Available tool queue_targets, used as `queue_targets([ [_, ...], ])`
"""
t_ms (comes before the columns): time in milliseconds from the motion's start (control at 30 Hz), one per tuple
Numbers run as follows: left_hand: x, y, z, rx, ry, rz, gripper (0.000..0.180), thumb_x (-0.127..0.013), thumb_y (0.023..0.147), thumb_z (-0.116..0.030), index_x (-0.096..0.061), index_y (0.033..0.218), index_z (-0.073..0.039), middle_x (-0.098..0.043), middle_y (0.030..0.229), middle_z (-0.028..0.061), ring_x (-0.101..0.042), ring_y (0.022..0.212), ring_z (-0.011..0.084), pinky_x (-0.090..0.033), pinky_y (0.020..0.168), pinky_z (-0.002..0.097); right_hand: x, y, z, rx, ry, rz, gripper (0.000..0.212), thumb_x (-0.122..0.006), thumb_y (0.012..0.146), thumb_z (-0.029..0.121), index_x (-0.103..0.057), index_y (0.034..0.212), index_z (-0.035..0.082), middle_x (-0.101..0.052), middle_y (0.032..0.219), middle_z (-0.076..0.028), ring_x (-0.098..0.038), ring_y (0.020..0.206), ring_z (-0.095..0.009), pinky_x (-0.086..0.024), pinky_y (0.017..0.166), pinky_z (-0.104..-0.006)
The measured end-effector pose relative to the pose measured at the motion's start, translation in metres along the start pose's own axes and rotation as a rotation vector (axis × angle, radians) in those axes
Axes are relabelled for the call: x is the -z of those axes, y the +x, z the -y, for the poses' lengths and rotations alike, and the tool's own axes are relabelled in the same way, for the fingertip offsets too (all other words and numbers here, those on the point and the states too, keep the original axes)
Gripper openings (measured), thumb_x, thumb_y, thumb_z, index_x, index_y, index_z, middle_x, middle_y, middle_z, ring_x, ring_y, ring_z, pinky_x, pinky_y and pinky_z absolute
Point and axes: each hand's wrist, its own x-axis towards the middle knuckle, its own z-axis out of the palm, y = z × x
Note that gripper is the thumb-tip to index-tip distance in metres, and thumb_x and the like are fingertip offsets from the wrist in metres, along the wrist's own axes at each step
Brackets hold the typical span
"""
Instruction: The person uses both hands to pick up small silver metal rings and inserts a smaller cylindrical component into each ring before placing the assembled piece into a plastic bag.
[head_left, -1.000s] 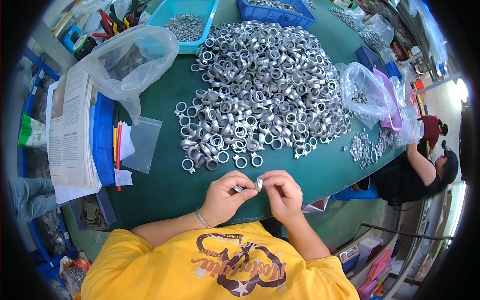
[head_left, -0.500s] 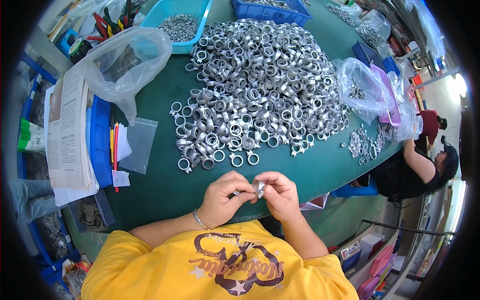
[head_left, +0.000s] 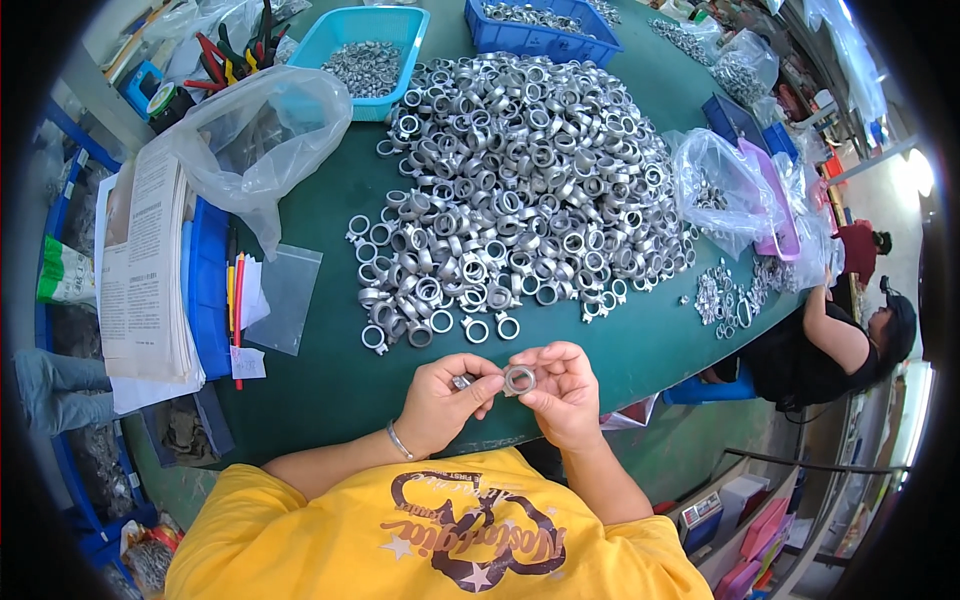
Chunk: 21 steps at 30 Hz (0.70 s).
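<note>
Between my two hands is a grey metal ring clamp (head_left: 508, 384), its round opening facing up. My right hand (head_left: 567, 397) pinches it between thumb and fingers. My left hand (head_left: 440, 402) is closed, with its thumb tip at the ring's left side. A second small metal piece (head_left: 462, 381) shows in the curl of my left fingers; its full shape is hidden. Just beyond my hands, a large heap of similar ring clamps (head_left: 540, 170) covers the middle of the green table (head_left: 310, 400).
A turquoise basket (head_left: 420, 50) and a blue crate (head_left: 545, 45) of small metal parts stand at the back. Left are an open plastic bag (head_left: 265, 190), newspapers (head_left: 145, 270) and pens (head_left: 239, 310). Small parts (head_left: 725, 300) lie right, near a seated co-worker (head_left: 840, 340).
The ring has turned from edge-on to face-up, so its opening shows. My right fingers have spread somewhat, and a metal piece has come into sight in my left hand.
</note>
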Motion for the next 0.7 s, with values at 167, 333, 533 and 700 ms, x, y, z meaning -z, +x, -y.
queue_targets([
  [167, 0.002, 0.000, 0.003, 0.000, 0.039, 0.003, 0.011, -0.058, 0.083, -0.007, -0.058, 0.089, 0.002, -0.059, 0.071, 0.0051, -0.053, 0.057, 0.0085, -0.044, 0.052, 0.0195, -0.003, 0.000, 0.002, 0.033, -0.103, -0.009, 0.042, -0.061, 0.072, -0.012, -0.042, 0.106, 0.003, -0.053, 0.108, -0.017, -0.054, 0.096, -0.019, -0.046, 0.081, -0.0295],
  [333, 0.002, 0.000, 0.004, 0.079, -0.119, 0.070, 0.019, -0.050, 0.089, -0.014, -0.058, 0.095, 0.003, -0.060, 0.077, 0.0073, -0.056, 0.062, 0.0101, -0.047, 0.057, 0.0214, -0.009, -0.001, 0.001, 0.138, -0.407, -0.023, 0.041, -0.064, 0.071, -0.010, -0.043, 0.104, 0.002, -0.054, 0.107, -0.017, -0.056, 0.089, -0.016, -0.044, 0.077, -0.0259],
  [533, 0.004, 0.001, 0.004, 0.128, -0.245, 0.112, 0.025, -0.046, 0.091, -0.020, -0.057, 0.098, 0.002, -0.061, 0.081, 0.0093, -0.057, 0.065, 0.0120, -0.048, 0.058, 0.0228, -0.012, -0.001, 0.001, 0.204, -0.633, -0.046, 0.038, -0.064, 0.071, -0.009, -0.045, 0.102, 0.002, -0.055, 0.104, -0.015, -0.055, 0.086, -0.014, -0.045, 0.075, -0.0243],
  [700, 0.005, 0.002, 0.004, 0.128, -0.305, -0.015, 0.027, -0.043, 0.090, -0.020, -0.057, 0.099, 0.002, -0.061, 0.082, 0.0126, -0.058, 0.065, 0.0152, -0.047, 0.053, 0.0233, -0.009, 0.011, 0.004, 0.276, -0.820, -0.162, 0.018, -0.059, 0.075, -0.008, -0.054, 0.091, 0.000, -0.059, 0.092, -0.013, -0.056, 0.077, -0.015, -0.046, 0.067, -0.0240],
])
